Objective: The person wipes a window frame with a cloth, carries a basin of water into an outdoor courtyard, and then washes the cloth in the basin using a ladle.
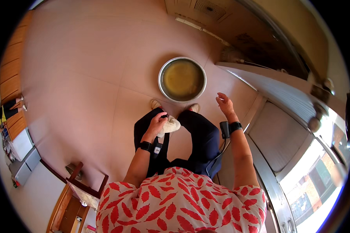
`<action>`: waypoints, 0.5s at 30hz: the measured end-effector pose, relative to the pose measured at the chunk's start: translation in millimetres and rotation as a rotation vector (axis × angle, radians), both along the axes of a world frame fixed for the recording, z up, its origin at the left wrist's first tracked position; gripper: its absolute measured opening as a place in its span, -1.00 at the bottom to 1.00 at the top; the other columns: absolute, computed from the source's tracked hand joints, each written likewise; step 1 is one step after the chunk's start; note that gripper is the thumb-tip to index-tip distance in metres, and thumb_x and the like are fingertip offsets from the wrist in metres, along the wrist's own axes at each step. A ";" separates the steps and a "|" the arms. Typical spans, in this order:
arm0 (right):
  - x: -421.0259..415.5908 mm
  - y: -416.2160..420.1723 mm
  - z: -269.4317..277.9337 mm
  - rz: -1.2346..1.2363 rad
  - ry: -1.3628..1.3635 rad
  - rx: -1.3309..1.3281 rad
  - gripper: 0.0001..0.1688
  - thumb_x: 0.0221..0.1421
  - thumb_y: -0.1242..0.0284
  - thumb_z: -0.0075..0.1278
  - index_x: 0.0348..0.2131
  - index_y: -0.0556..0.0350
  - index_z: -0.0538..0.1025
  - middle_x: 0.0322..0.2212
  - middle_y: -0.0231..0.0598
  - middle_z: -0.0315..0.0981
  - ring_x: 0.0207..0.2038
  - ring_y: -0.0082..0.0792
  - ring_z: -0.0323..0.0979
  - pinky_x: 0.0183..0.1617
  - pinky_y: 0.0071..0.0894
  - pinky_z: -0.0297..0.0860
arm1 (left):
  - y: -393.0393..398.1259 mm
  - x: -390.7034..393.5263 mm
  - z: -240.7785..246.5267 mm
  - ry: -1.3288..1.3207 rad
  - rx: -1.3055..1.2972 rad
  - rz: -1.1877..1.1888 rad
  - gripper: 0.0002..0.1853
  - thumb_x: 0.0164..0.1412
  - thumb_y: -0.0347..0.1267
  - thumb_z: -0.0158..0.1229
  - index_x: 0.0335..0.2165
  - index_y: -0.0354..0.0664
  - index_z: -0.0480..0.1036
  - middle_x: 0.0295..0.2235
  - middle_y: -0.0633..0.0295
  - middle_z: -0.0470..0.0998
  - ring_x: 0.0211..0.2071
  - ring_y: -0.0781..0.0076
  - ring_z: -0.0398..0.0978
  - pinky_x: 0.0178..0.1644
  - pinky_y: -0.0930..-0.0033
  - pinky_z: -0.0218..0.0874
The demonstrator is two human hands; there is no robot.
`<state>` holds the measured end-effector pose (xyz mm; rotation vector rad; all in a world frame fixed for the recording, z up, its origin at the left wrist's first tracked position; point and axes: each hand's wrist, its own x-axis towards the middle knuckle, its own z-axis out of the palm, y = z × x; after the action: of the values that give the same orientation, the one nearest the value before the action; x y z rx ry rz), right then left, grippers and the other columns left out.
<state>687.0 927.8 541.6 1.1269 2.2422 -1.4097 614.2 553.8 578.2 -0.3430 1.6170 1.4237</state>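
Observation:
A pale, crumpled cloth (pixel 171 125) is gripped in my left hand (pixel 157 123), above the gap between my knees. My right hand (pixel 225 104) is held out to the right with its fingers apart and slightly bent, touching nothing. In front of my shoes stands a round metal basin (pixel 161 71) on the floor, holding cloudy yellowish water (pixel 182 77). The basin is nearest to my right hand, a short way to its left.
Pinkish floor tiles (pixel 84 58) surround me. Cardboard boxes (pixel 192 11) stand at the upper right, beside a pale panel (pixel 250 72). A glass door (pixel 312 174) is at the right. Someone in a yellow top (pixel 0 116) is at the far left, near a wooden bench (pixel 10 84).

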 end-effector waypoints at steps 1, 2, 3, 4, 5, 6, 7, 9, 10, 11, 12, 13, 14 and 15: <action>-2.1 -1.3 2.4 -0.025 -0.009 0.009 -0.53 -0.04 0.27 0.04 -0.10 -0.02 0.41 -0.23 -0.13 0.44 -0.28 -0.32 0.47 -0.16 -0.43 0.35 | 3.9 -1.3 2.0 -0.017 -0.025 0.009 -0.58 0.06 -0.37 0.10 -0.08 -0.22 0.30 -0.50 0.25 0.46 -0.47 0.58 0.40 -0.39 0.53 0.25; -4.2 -1.9 4.8 -0.050 -0.018 0.018 -0.51 -0.04 0.26 0.05 -0.08 -0.02 0.40 -0.22 -0.11 0.43 -0.28 -0.32 0.46 -0.16 -0.43 0.35 | 7.9 -2.5 3.8 -0.034 -0.051 0.019 -0.56 0.05 -0.38 0.10 -0.06 -0.22 0.28 -0.49 0.25 0.46 -0.47 0.57 0.40 -0.39 0.53 0.25; -5.1 -2.2 5.8 -0.074 -0.030 0.026 -0.48 -0.05 0.25 0.05 -0.07 -0.02 0.39 -0.20 -0.10 0.42 -0.27 -0.31 0.46 -0.15 -0.43 0.35 | 10.1 -2.1 1.5 -0.038 -0.075 0.033 -0.52 0.03 -0.39 0.11 -0.04 -0.22 0.25 -0.48 0.24 0.46 -0.46 0.55 0.41 -0.38 0.52 0.25; -4.8 -2.1 3.3 -0.115 -0.017 0.026 -0.46 -0.05 0.25 0.06 -0.05 -0.01 0.37 -0.20 -0.09 0.42 -0.25 -0.31 0.45 -0.14 -0.42 0.34 | 12.0 -0.9 -3.4 -0.042 -0.099 0.047 -0.48 0.02 -0.39 0.11 -0.01 -0.22 0.22 -0.46 0.23 0.47 -0.44 0.53 0.41 -0.37 0.50 0.26; -4.5 -2.8 -0.6 -0.155 -0.003 0.026 -0.44 -0.06 0.24 0.06 -0.04 -0.01 0.36 -0.21 -0.08 0.42 -0.23 -0.31 0.44 -0.13 -0.42 0.33 | 14.0 0.4 -7.6 -0.046 -0.123 0.061 -0.44 0.01 -0.39 0.11 0.01 -0.22 0.19 -0.45 0.22 0.47 -0.43 0.51 0.42 -0.35 0.49 0.27; -4.5 -3.7 -3.6 -0.196 0.008 0.024 -0.42 -0.06 0.23 0.06 -0.03 0.00 0.35 -0.21 -0.07 0.42 -0.21 -0.30 0.43 -0.12 -0.41 0.33 | 13.4 4.4 -15.7 -0.003 -0.140 0.061 -0.41 0.00 -0.39 0.12 0.03 -0.23 0.16 -0.44 0.21 0.47 -0.42 0.49 0.42 -0.34 0.47 0.27; -7.5 -6.4 -1.8 -0.220 -0.023 0.004 -0.40 -0.06 0.22 0.07 -0.02 0.00 0.33 -0.20 -0.06 0.42 -0.19 -0.29 0.42 -0.10 -0.40 0.31 | 12.0 8.6 -23.2 0.037 -0.159 0.059 -0.38 -0.02 -0.38 0.12 0.04 -0.23 0.13 -0.43 0.20 0.47 -0.41 0.47 0.42 -0.32 0.45 0.27; -13.6 -11.4 0.4 -0.266 -0.086 -0.036 -0.35 -0.08 0.21 0.07 0.01 0.01 0.30 -0.20 -0.04 0.41 -0.16 -0.26 0.40 -0.07 -0.37 0.29 | 12.2 12.9 -27.4 0.074 -0.198 0.042 -0.34 -0.02 -0.38 0.11 0.07 -0.26 0.08 -0.39 0.19 0.47 -0.37 0.46 0.42 -0.27 0.45 0.26; -14.9 -13.9 -0.8 -0.270 -0.100 0.005 -0.34 -0.08 0.20 0.08 0.01 0.01 0.29 -0.19 -0.02 0.40 -0.15 -0.24 0.39 -0.06 -0.35 0.29 | 15.7 12.8 -16.7 0.071 -0.219 0.024 -0.33 -0.01 -0.40 0.10 0.07 -0.28 0.06 -0.36 0.18 0.47 -0.35 0.47 0.41 -0.24 0.47 0.25; -18.2 -15.7 -3.1 -0.273 -0.114 0.046 -0.33 -0.09 0.20 0.08 0.01 0.01 0.28 -0.18 -0.01 0.38 -0.14 -0.21 0.38 -0.05 -0.33 0.28 | 17.3 14.2 -10.7 0.067 -0.240 0.007 -0.33 0.00 -0.41 0.08 0.08 -0.31 0.05 -0.33 0.18 0.46 -0.32 0.48 0.41 -0.20 0.48 0.23; -23.1 -13.6 -3.2 -0.273 -0.121 0.090 -0.31 -0.10 0.19 0.09 0.01 0.01 0.27 -0.17 0.00 0.36 -0.13 -0.18 0.37 -0.04 -0.31 0.27 | 14.5 18.2 -18.7 0.099 -0.245 -0.007 -0.32 0.00 -0.41 0.08 0.09 -0.31 0.04 -0.31 0.17 0.46 -0.31 0.47 0.41 -0.20 0.48 0.23; -27.0 -9.5 -6.7 -0.254 -0.065 0.200 -0.30 -0.11 0.18 0.09 0.01 0.01 0.27 -0.15 0.01 0.34 -0.13 -0.16 0.36 -0.04 -0.30 0.27 | 10.3 21.3 -30.7 0.140 -0.250 -0.016 -0.31 -0.01 -0.41 0.08 0.09 -0.31 0.02 -0.30 0.16 0.46 -0.30 0.46 0.41 -0.19 0.47 0.23; -30.2 -5.9 -10.0 -0.234 -0.009 0.309 -0.29 -0.12 0.17 0.10 0.01 0.02 0.27 -0.14 0.02 0.32 -0.12 -0.14 0.35 -0.04 -0.28 0.27 | 6.6 25.6 -42.4 0.180 -0.256 -0.025 -0.30 -0.01 -0.41 0.07 0.10 -0.32 0.01 -0.28 0.15 0.45 -0.29 0.44 0.40 -0.19 0.47 0.23; -36.9 -3.7 -10.7 -0.213 0.053 0.417 -0.29 -0.12 0.16 0.11 0.00 0.02 0.27 -0.13 0.03 0.30 -0.12 -0.11 0.34 -0.04 -0.26 0.27 | 7.9 23.0 -44.1 0.195 -0.259 -0.025 -0.29 -0.01 -0.41 0.08 0.10 -0.31 -0.01 -0.26 0.13 0.44 -0.27 0.43 0.40 -0.18 0.46 0.23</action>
<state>650.1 924.1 530.9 1.5096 2.5964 -1.0731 637.1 561.8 534.2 -0.3387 1.9648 1.2615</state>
